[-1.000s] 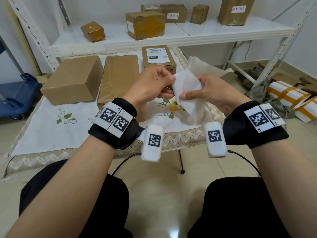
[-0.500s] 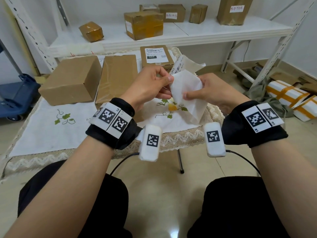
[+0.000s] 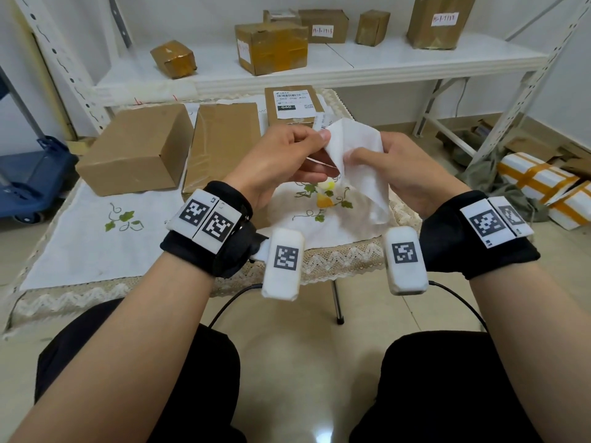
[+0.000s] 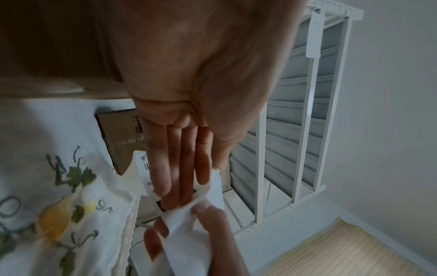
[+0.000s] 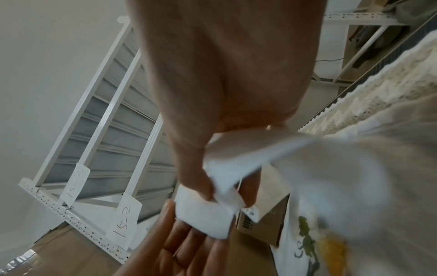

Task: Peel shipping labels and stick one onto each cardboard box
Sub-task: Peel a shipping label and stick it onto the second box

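Note:
Both hands hold a white label sheet [image 3: 358, 164] above the front of the table. My left hand [image 3: 321, 139] pinches the printed shipping label [image 3: 319, 121] at its top corner between thumb and fingers. My right hand [image 3: 351, 155] pinches the blank backing paper, thumb on top; the right wrist view shows the backing paper [image 5: 227, 162] folded over its fingers. On the table stand a plain cardboard box [image 3: 137, 151], a flat taped box [image 3: 224, 142] and a small box [image 3: 292, 105] that bears a label. The label's printed face [image 4: 145, 166] shows partly behind my left fingers.
The table has an embroidered white cloth [image 3: 96, 238] with a lace edge. Behind it a white shelf [image 3: 351, 71] carries several more boxes. A blue cart [image 3: 28, 180] stands at the left, and white parcels with orange tape [image 3: 540, 183] lie on the floor at the right.
The label's top edge has come away from the backing paper between my hands. Both hands have stayed over the table's front edge.

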A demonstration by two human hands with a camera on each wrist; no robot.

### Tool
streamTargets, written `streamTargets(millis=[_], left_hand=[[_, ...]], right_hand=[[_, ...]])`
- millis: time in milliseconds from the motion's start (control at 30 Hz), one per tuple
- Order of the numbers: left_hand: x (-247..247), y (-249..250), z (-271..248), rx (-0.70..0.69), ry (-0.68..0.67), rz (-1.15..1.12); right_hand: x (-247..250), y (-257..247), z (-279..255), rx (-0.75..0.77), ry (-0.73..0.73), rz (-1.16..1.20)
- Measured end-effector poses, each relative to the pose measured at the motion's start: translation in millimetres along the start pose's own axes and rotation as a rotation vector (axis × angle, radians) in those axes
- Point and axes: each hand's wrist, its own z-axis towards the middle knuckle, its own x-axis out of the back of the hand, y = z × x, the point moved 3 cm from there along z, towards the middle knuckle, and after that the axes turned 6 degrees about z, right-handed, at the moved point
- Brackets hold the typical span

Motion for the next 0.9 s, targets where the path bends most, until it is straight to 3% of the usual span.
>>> streamTargets(millis=[267,400,500,900], left_hand=[[-6.5,1.2,-0.5,0.054,0.071,-0.065],[-15.5,-3.1,-2.0,-0.028,0.120,-0.049],[-18.1,-9.0,-2.2,-0.008,0.180,-0.105],[-8.4,-5.7,2.6,0.047,0.194,-0.136]], right_hand=[[-2.2,4.3,2.1,0.007,0.033,0.107],[-3.7,5.8,3.0,0.009,0.043,0.140],[-6.1,4.9,1.6,0.007,0.030,0.159],[3.1,4.0,3.3,-0.040,-0.023,0.255]])
